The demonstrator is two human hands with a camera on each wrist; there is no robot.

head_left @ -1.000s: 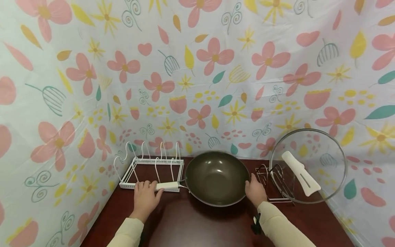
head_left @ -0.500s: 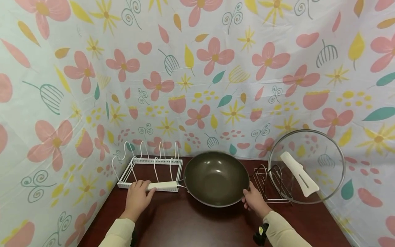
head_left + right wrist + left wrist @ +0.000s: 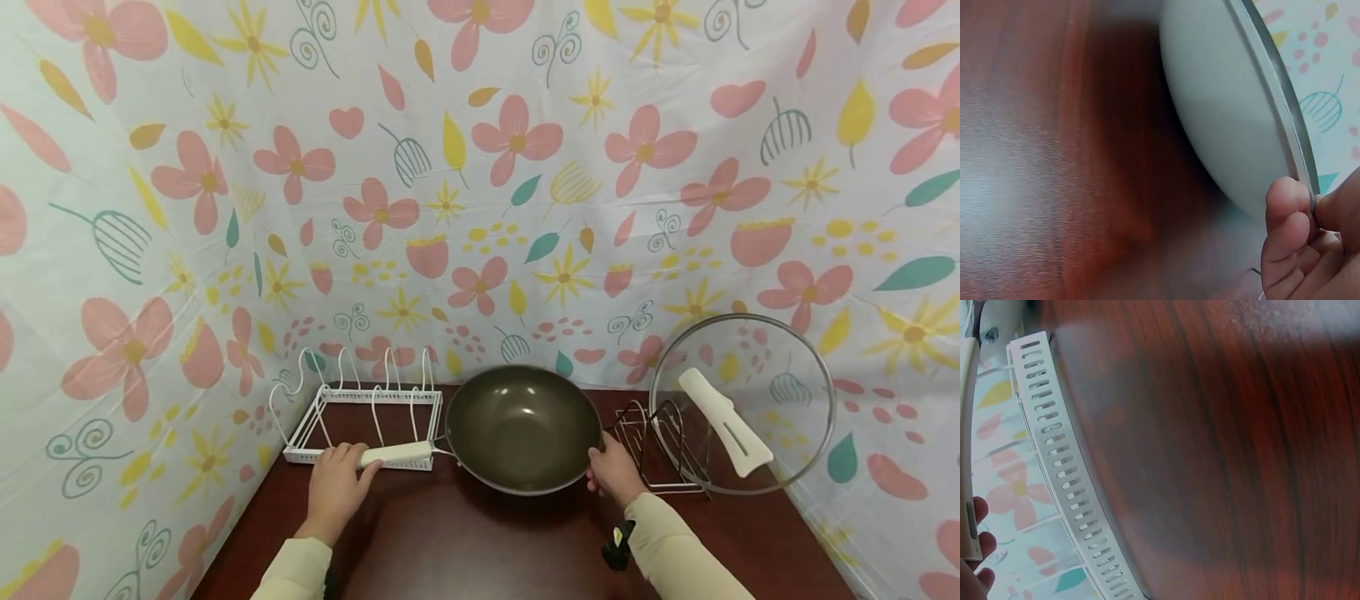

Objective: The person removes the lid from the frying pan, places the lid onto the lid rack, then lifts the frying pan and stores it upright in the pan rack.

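Observation:
A dark-coated wok [image 3: 525, 429] with a pale outside stands between two racks, its cream handle [image 3: 397, 454] pointing left over the front of the white rack. My left hand [image 3: 336, 487] grips the end of that handle; in the left wrist view its fingertips [image 3: 985, 542] curl around the handle's end. On the opposite side, my right hand [image 3: 617, 471] pinches the wok's rim. The right wrist view shows the thumb on the inner side and curled fingers [image 3: 1288, 234] against the outside of the rim [image 3: 1285, 106].
A white wire rack [image 3: 360, 398] stands at the back left of the dark red table [image 3: 480, 550]. At the right, a glass lid [image 3: 795, 417] with a cream handle leans upright in a small metal rack [image 3: 660, 442]. Flower-printed cloth [image 3: 480, 208] covers the walls behind.
My left hand has shifted a little left along the handle. My right hand has slid slightly toward the front of the rim, its fingers now curled below it. The wok's near edge sits slightly higher.

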